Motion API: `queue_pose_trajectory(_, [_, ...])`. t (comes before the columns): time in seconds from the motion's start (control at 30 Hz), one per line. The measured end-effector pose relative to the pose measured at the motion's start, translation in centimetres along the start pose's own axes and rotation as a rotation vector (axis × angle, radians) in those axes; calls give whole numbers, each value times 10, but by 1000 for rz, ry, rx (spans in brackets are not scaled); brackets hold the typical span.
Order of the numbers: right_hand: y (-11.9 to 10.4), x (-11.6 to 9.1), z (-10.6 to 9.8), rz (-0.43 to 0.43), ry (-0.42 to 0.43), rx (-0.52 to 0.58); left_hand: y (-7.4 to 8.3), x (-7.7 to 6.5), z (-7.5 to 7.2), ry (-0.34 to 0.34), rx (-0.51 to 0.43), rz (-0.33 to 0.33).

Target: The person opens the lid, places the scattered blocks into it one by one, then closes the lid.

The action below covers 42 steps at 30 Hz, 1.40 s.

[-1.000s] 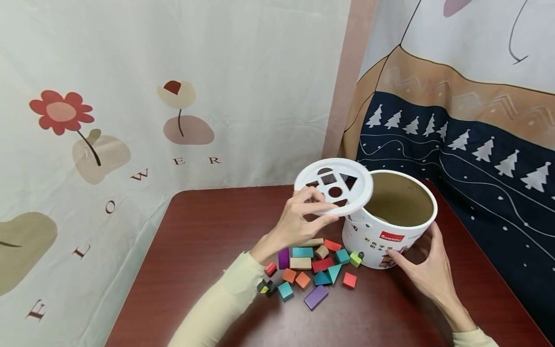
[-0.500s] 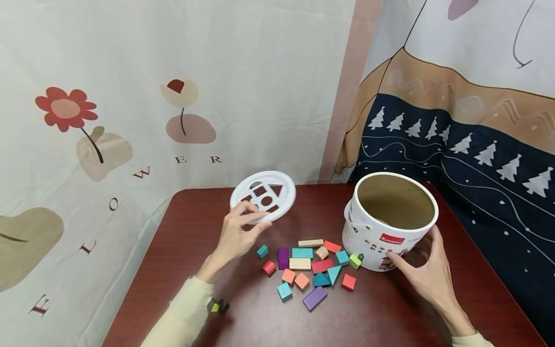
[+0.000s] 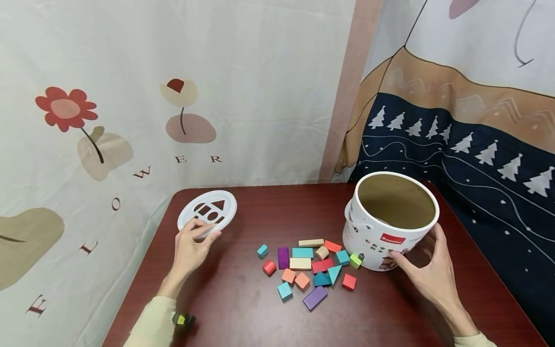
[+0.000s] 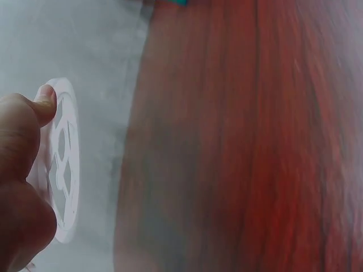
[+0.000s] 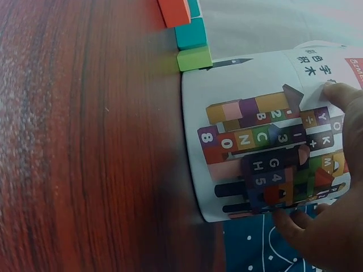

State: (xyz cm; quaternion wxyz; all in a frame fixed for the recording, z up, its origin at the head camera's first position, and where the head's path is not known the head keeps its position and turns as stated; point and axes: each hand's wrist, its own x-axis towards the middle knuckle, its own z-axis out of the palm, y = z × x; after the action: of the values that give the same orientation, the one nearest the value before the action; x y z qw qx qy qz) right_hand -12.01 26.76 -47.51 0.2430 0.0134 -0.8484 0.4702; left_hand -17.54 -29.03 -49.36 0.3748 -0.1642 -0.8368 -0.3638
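Note:
A round white lid (image 3: 226, 204) with shaped cut-outs is held over the table's back left part. My left hand (image 3: 191, 249) pinches its near edge between thumb and fingers; the left wrist view shows the lid (image 4: 72, 164) edge-on beside the thumb. At the right stands a white bucket (image 3: 368, 241), its top uncovered. My right hand (image 3: 433, 277) grips the bucket's lower right side, thumb in front and fingers behind. In the right wrist view the thumb and fingers lie against the printed wall of the bucket (image 5: 255, 79).
Several coloured wooden blocks, among them a purple block (image 3: 315, 298) and a red cube (image 3: 349, 282), lie on the dark red table (image 3: 243, 318) left of the bucket. A light green block (image 3: 355, 260) sits right by the bucket's base. Printed curtains (image 3: 269, 96) hang behind the table.
My left hand has carried the lid from beside the bucket's rim leftward and lower, to the table's back left. The right hand stays on the bucket, and the blocks keep their places.

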Motion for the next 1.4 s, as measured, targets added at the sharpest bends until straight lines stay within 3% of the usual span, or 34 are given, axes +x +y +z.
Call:
queue_pose_trajectory(0.1, [13,3,-5,-38,29,22,-19,-7,-3,-21,35,-50])
queue_pose_trajectory(0.23, [21,13,-15,-198,76,37,-39,-12,-5,-51,68,-91])
queue_pose_trajectory(0.37, [-2,27,-24,-407,150,5,-50,-14,-6,-75,92,-110])
queue_pose_trajectory(0.5, [-18,43,-27,-561,204,-51,-55,-15,-6,-92,105,-115])
queue_pose_trajectory(0.77, [-38,63,-28,-748,63,-61,-61,-15,-4,-142,120,-121])
queue_pose_trajectory(1.0, [-37,75,-25,-848,-85,-49,-64,-15,-2,-172,133,-114])
queue_pose_trajectory(1.2, [-31,83,-21,-918,-110,-30,-65,-16,-1,-216,148,-102])
queue_pose_trajectory(1.4, [-24,88,-18,-993,-107,-114,-68,-16,-2,-286,171,-115])
